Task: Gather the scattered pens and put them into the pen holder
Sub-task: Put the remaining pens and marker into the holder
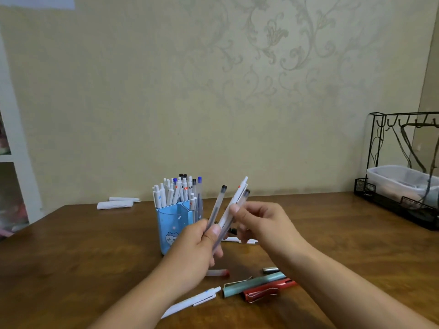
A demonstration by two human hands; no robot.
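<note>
Counts: 1 blue pen holder (170,224), packed, pens inside too crowded to count. 3 pens in hands (234,205). At least 6 loose pens on table (257,282), some partly hidden. 2 hands: left (199,245), right (266,224).

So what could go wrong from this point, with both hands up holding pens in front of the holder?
1. The left hand grips several pens loosely fanned; one could slip from the grip onto the table.
2. The blue pen holder already looks crowded, so pushing a bundle in may jam or tip it.
3. The white pen by the left forearm could get nudged toward the table edge.
</note>
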